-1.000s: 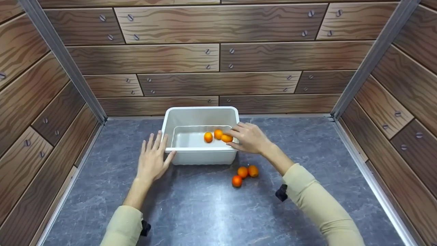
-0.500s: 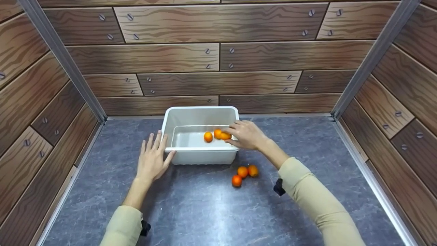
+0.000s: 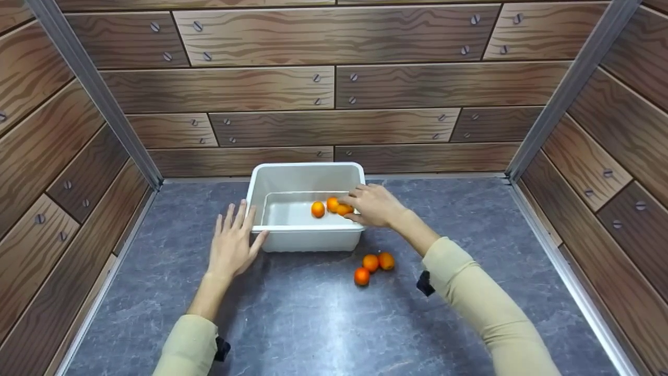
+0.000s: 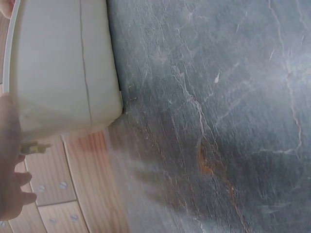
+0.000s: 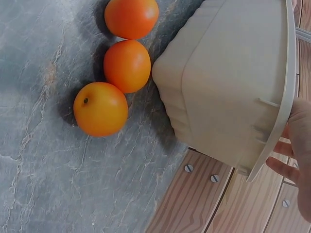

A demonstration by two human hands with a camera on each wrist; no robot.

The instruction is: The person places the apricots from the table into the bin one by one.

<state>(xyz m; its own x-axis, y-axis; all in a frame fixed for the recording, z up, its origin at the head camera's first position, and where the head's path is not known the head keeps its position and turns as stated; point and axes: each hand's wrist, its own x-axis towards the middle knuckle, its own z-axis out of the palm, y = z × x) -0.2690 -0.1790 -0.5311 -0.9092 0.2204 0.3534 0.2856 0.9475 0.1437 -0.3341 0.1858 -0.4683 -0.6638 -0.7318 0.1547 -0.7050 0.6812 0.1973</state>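
A white plastic bin [image 3: 308,240] stands near the back wall. My left hand [image 3: 229,248] lies with straight, spread fingers against its left side, thumb at the front corner. Over the right rim reaches my right hand [image 3: 380,206], its thumb and fingers curled round a small orange [image 3: 343,209] low inside the bin. Two more oranges, one at the left [image 3: 318,209] and one behind [image 3: 332,203], rest on the bin floor. In the right wrist view the bin wall [image 5: 228,73] hides the held orange, and only part of the right hand [image 5: 302,150] shows.
Three oranges sit close together on the grey marbled table [image 3: 292,313], in front of the bin's right corner: a front one [image 3: 361,276], a middle one [image 3: 370,262] and a right one [image 3: 386,260]. Wood-patterned walls [image 3: 334,39] enclose the table behind and on both sides.
My right hand has moved slightly left and further into the bin, bringing its orange close beside the other two there. The left hand and the bin stay in place.
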